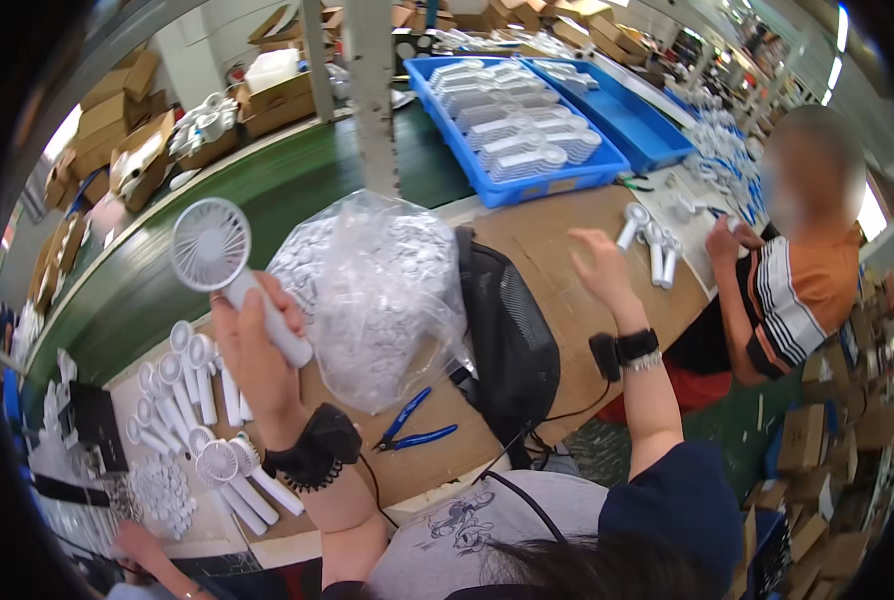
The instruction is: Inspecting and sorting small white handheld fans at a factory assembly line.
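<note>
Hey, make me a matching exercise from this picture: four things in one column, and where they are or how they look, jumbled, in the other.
Column one:
1. white handheld fan
2. blue pliers
3. clear plastic bag
4. right hand

Column two:
A. filled with many small white pieces
B. raised with fingers open, holding nothing
C. gripped by the left hand
D. lying on the brown tabletop, handles apart

Right pairs: 1-C, 2-D, 3-A, 4-B.
</note>
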A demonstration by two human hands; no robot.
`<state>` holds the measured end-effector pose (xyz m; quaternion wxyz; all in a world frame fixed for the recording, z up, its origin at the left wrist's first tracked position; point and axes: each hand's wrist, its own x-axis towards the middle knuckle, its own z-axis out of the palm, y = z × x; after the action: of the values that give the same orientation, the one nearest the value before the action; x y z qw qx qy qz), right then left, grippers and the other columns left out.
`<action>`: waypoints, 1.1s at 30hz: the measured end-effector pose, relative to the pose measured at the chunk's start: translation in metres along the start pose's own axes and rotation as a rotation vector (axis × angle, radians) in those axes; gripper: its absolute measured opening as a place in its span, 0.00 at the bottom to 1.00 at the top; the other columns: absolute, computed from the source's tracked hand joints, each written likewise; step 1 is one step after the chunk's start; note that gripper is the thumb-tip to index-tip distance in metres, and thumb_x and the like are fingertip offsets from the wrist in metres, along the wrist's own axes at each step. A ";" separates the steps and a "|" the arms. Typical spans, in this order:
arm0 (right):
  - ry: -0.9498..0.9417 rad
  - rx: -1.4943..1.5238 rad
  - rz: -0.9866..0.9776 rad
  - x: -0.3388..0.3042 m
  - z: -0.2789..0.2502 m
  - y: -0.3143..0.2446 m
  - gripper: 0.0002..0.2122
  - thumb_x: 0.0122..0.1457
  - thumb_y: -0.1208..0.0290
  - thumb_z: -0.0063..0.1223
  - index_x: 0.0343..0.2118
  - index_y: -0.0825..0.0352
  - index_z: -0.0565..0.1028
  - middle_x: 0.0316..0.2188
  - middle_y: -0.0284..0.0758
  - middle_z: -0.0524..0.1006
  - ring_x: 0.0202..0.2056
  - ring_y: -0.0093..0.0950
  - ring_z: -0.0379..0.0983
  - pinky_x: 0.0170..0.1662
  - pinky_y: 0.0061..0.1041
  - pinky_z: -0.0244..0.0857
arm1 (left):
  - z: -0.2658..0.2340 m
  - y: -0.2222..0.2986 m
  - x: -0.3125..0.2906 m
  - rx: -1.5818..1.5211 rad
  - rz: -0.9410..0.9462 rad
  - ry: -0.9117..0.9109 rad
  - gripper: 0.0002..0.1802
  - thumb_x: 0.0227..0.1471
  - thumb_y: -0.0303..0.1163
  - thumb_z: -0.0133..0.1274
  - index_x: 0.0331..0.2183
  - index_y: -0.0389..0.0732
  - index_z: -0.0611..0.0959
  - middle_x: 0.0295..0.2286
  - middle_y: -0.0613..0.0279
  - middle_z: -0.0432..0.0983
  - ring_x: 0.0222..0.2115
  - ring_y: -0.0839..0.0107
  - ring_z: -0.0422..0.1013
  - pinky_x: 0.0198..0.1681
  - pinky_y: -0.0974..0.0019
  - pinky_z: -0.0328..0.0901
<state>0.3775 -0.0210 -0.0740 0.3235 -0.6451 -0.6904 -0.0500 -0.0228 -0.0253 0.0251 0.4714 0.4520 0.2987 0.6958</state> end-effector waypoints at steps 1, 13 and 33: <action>0.105 -0.046 0.053 0.000 0.002 0.028 0.15 0.46 0.72 0.50 0.39 0.67 0.69 0.34 0.42 0.69 0.38 0.40 0.66 0.42 0.32 0.60 | 0.002 -0.004 0.001 -0.004 -0.014 -0.025 0.07 0.50 0.29 0.39 0.33 0.39 0.63 0.22 0.64 0.62 0.17 0.79 0.60 0.18 0.77 0.58; 0.270 -0.040 0.733 0.009 0.041 0.167 0.24 0.43 0.69 0.50 0.43 0.73 0.59 0.41 0.52 0.63 0.43 0.43 0.62 0.46 0.35 0.56 | 0.008 -0.019 -0.001 0.072 -0.019 0.004 0.07 0.50 0.29 0.38 0.33 0.38 0.64 0.22 0.64 0.62 0.17 0.79 0.60 0.19 0.77 0.58; -0.616 1.708 0.131 0.065 0.037 -0.229 0.22 0.57 0.61 0.34 0.49 0.72 0.57 0.17 0.31 0.63 0.13 0.17 0.58 0.17 0.14 0.53 | -0.006 -0.025 0.014 -0.351 -0.185 -0.187 0.16 0.52 0.31 0.36 0.43 0.36 0.61 0.21 0.64 0.62 0.17 0.79 0.60 0.19 0.77 0.57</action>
<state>0.1550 0.0157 0.0100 0.4947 -0.2086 -0.5106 0.6717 -0.0206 -0.0034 0.0068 0.6304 0.3962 0.1683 0.6460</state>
